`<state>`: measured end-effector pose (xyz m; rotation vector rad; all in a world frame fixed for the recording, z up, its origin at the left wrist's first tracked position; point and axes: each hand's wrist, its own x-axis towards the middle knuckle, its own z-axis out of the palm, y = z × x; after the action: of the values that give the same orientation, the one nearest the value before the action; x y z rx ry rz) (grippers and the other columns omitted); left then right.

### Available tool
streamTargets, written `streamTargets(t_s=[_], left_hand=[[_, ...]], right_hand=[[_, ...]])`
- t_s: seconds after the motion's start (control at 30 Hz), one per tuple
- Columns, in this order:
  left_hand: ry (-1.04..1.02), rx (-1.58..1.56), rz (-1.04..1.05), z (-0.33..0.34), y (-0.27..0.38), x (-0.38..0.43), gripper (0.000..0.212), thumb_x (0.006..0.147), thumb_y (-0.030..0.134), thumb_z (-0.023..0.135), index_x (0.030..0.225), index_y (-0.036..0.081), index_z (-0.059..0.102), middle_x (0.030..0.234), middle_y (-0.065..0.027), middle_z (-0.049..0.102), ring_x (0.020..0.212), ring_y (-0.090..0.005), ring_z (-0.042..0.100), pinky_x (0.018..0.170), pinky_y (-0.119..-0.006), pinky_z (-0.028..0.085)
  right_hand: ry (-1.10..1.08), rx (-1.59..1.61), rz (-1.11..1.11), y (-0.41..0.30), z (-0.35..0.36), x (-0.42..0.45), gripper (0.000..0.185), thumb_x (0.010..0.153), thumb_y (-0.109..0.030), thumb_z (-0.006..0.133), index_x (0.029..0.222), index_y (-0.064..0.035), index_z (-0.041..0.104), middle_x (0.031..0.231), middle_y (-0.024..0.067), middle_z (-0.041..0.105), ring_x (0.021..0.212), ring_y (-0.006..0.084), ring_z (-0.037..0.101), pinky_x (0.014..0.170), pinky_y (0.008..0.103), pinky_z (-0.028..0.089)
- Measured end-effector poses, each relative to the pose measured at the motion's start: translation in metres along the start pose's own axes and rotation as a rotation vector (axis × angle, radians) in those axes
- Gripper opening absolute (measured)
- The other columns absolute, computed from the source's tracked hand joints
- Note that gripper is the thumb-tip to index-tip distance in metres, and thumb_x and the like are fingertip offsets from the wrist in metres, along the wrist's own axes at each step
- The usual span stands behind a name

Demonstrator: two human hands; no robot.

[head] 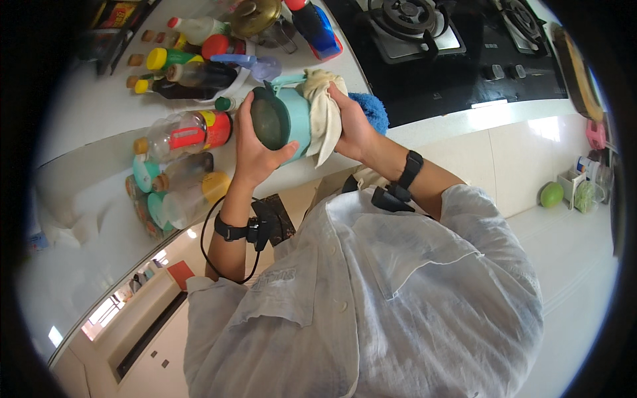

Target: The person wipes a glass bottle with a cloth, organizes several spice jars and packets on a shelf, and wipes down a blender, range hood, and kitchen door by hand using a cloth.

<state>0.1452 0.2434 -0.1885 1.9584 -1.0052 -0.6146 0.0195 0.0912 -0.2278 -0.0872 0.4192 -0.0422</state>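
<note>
My left hand [259, 151] grips a teal container [298, 117] around its dark, see-through end, with the thumb over the teal side. The container lies tilted on its side above the counter. My right hand [351, 124] presses a cream cloth [323, 114] against the container's other end; the fingers behind the cloth are hidden. A teal handle [289, 79] sticks out at the container's far side. Just beyond my right hand is a fluffy blue cloth [371, 110]. A bottle with a green cap [224, 103] is close to my left hand.
Several sauce bottles [204, 74] and a glass pot with an amber lid [256, 17] stand at the upper left. Jars and a red-labelled plastic bottle [216, 130] are left of my left hand. A black gas hob [473, 59] occupies the upper right. A green fruit [552, 194] lies far right.
</note>
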Motion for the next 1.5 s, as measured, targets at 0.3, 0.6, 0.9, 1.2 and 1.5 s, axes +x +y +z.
streamTargets(t_s=[0.3,0.6,0.9,1.2,1.5], left_hand=[[0.181,-0.083,-0.066,0.008,-0.002,-0.019,0.114,0.058,0.032,0.082,0.145,0.000,0.016,0.135,-0.0226,0.034,0.125,-0.0347,0.036,0.106,-0.045,0.030],[0.299,-0.031,-0.124,0.012,-0.002,-0.030,0.112,0.057,0.032,0.082,0.143,-0.001,0.018,0.137,-0.0253,0.031,0.127,-0.0397,0.031,0.106,-0.049,0.026],[0.288,0.093,-0.154,0.018,0.008,-0.043,0.112,0.057,0.030,0.082,0.143,0.001,0.017,0.138,-0.0250,0.029,0.129,-0.0402,0.026,0.107,-0.050,0.024],[0.249,0.121,-0.043,0.015,0.019,-0.044,0.112,0.058,0.031,0.082,0.143,-0.001,0.016,0.139,-0.0252,0.028,0.129,-0.0399,0.027,0.107,-0.049,0.025],[0.334,-0.306,-0.106,0.019,0.013,-0.042,0.108,0.064,0.030,0.082,0.142,-0.005,0.017,0.136,-0.0221,0.032,0.126,-0.0305,0.036,0.105,-0.041,0.031]], right_hand=[[0.149,-0.070,0.000,0.025,0.007,-0.026,0.047,0.100,-0.040,0.040,0.134,-0.0076,0.043,0.127,0.0093,0.055,0.114,0.0234,0.056,0.096,0.0387,0.047],[0.032,-0.581,-0.409,0.025,0.007,-0.027,0.037,0.094,-0.018,0.056,0.126,-0.0028,0.047,0.116,0.0095,0.060,0.101,0.0171,0.060,0.088,0.0327,0.050],[0.359,-0.580,-0.458,0.028,0.017,-0.001,0.029,0.087,-0.010,0.064,0.113,0.0005,0.057,0.104,0.0067,0.064,0.092,0.0129,0.060,0.080,0.0276,0.050],[0.308,-0.693,-0.510,0.021,0.023,-0.007,0.032,0.085,-0.010,0.065,0.113,0.0002,0.056,0.103,0.0082,0.064,0.090,0.0152,0.062,0.077,0.0300,0.052],[-0.020,-0.990,-0.776,0.035,0.006,-0.022,0.041,0.081,-0.008,0.071,0.116,-0.0002,0.052,0.106,0.0074,0.063,0.094,0.0154,0.061,0.084,0.0298,0.050]])
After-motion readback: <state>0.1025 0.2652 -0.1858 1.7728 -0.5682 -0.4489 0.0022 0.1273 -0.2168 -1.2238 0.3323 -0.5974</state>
